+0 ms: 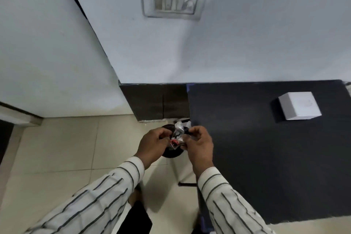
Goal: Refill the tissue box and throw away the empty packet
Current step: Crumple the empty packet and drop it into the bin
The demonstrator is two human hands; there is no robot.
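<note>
Both hands, left hand (154, 143) & right hand (197, 141), pinch the crumpled empty packet (178, 135) at frame centre, over dark bin (171, 153); tissue box (299, 105) right on table; drop it straight in

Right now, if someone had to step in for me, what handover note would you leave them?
Left hand: shut on the crumpled packet, left side.
Right hand: shut on the same packet, right side; both hands are scrunching it.
Things: the packet is held above a dark round bin on the floor beside the black table. The white tissue box sits on the table, far right, untouched.
Done: the packet is out of the box area and crumpled; whether the box is full cannot be seen.
Left: drop the packet into the bin.
</note>
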